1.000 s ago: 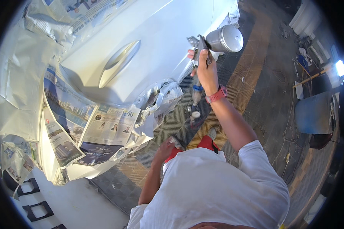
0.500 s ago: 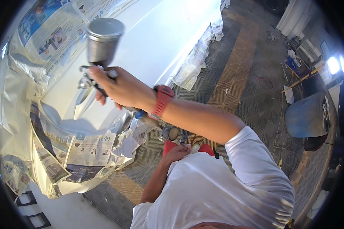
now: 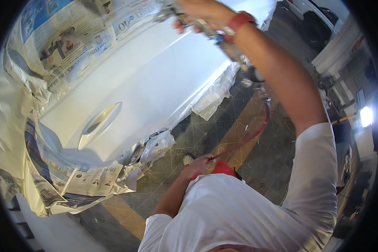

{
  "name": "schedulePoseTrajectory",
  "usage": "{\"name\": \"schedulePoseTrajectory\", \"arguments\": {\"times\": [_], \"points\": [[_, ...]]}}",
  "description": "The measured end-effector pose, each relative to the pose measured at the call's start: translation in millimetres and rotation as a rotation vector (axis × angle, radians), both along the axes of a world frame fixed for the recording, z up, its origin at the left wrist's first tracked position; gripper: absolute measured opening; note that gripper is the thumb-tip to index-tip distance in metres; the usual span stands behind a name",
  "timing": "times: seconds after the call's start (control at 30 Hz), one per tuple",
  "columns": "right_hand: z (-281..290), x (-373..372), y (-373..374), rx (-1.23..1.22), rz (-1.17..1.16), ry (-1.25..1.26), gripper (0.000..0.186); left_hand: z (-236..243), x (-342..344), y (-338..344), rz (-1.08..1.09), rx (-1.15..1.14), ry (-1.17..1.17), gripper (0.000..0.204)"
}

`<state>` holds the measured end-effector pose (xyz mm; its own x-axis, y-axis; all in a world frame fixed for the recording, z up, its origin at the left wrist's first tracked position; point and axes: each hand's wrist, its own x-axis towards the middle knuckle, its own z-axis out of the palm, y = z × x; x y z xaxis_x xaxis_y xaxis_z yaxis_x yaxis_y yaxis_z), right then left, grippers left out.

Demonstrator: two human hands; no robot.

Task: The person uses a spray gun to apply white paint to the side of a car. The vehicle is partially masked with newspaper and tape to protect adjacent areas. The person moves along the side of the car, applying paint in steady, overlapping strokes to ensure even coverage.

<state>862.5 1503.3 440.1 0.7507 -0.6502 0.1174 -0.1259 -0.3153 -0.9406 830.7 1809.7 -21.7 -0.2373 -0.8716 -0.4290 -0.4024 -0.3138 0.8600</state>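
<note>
My right hand point(image 3: 209, 11), a red watch on its wrist, is wrapped round a spray gun point(image 3: 229, 49) at the top of the view. The gun's metal nozzle end faces left, above a white car door panel point(image 3: 155, 84); its upper part is cut off by the frame edge. From the gun's lower end hangs a reddish air hose point(image 3: 256, 132), which curves down to my left hand point(image 3: 198, 166). That hand is closed on the hose in front of my waist. The door's handle point(image 3: 98, 124) stands out at the panel's lower left, away from both hands.
Newspaper masking point(image 3: 94, 178) and crumpled plastic sheeting point(image 3: 216, 90) border the panel. Grey and tan floor tiles point(image 3: 235, 145) lie right of the car. Bright lamps point(image 3: 366, 116) and clutter stand at the far right, with a wheel point(image 3: 319, 27) at the upper right.
My right hand has swept the spray gun up and to the right along the panel, its cup leaving view. The hose now stretches visibly between the gun and my left hand, which stays near my waist.
</note>
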Motion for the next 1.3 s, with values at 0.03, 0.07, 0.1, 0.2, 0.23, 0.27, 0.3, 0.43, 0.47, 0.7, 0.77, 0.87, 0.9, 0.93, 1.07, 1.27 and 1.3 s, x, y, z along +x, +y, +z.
{"name": "schedulePoseTrajectory", "arguments": {"times": [0.03,0.07,0.1,0.2,0.23,0.27,0.3,0.43,0.47,0.7,0.77,0.87,0.9,0.93,1.07,1.27,1.3], "points": [[4.3,-13.1,-20.3,-0.069,-0.07,0.075,0.058,1.3,-3.5,-11.5,0.007,-0.052,-0.01,0.04],[3.0,-23.4,-39.8,-0.093,-0.144,0.135,0.059,1.3,-6.5,-18.4,0.021,-0.095,-0.023,0.04],[0.3,-35.7,-62.4,-0.103,-0.145,0.131,0.058,0.1,-9.1,-25.7,0.021,-0.09,-0.014,0.04],[-0.2,-65.9,-116.5,-0.087,-0.219,0.134,0.059,-1.9,-17.1,-53.5,0.033,-0.101,-0.015,0.039],[-0.9,-76.5,-132.6,-0.087,-0.249,0.13,0.06,1.0,-23.3,-63.5,0.037,-0.117,-0.022,0.039],[0.1,-84.7,-145.9,-0.087,-0.279,0.125,0.06,2.5,-30.1,-73.8,0.043,-0.133,-0.029,0.039],[3.5,-89.6,-158.2,-0.065,-0.329,0.156,0.059,1.6,-36.1,-85.4,0.045,-0.15,-0.027,0.039],[-0.4,-124.6,-229.7,-0.103,-0.341,0.111,0.057,12.0,-64.1,-129.1,0.074,-0.213,-0.041,0.04],[-0.8,-134.4,-247.6,-0.107,-0.355,0.123,0.057,18.6,-74.4,-139.5,0.084,-0.228,-0.048,0.04],[-15.4,-173.5,-347.0,-0.143,-0.413,0.069,0.058,37.7,-138.5,-177.6,0.32,-0.179,0.039,0.035],[-20.4,-182.1,-372.9,-0.164,-0.435,0.057,0.065,40.6,-151.1,-182.1,0.372,-0.2,0.029,0.034],[-23.2,-191.4,-403.0,-0.169,-0.522,0.126,0.066,44.8,-162.8,-183.6,0.409,-0.227,0.036,0.034],[-26.4,-192.4,-406.4,-0.217,-0.574,0.156,0.068,47.3,-165.0,-182.3,0.411,-0.213,0.031,0.034],[-27.7,-196.1,-408.6,-0.233,-0.574,0.175,0.069,50.0,-166.0,-180.6,0.41,-0.2,0.026,0.034],[-36.5,-198.3,-372.8,-0.235,-0.521,0.197,0.069,43.5,-165.1,-162.1,0.411,-0.194,-0.034,0.035],[-40.5,-166.8,-221.4,-0.145,-0.279,0.158,0.064,-8.2,-151.0,-99.6,0.356,-0.159,-0.01,0.037],[-41.8,-157.7,-193.3,-0.116,-0.227,0.147,0.064,-15.3,-146.0,-84.4,0.336,-0.136,-0.014,0.039]]}}
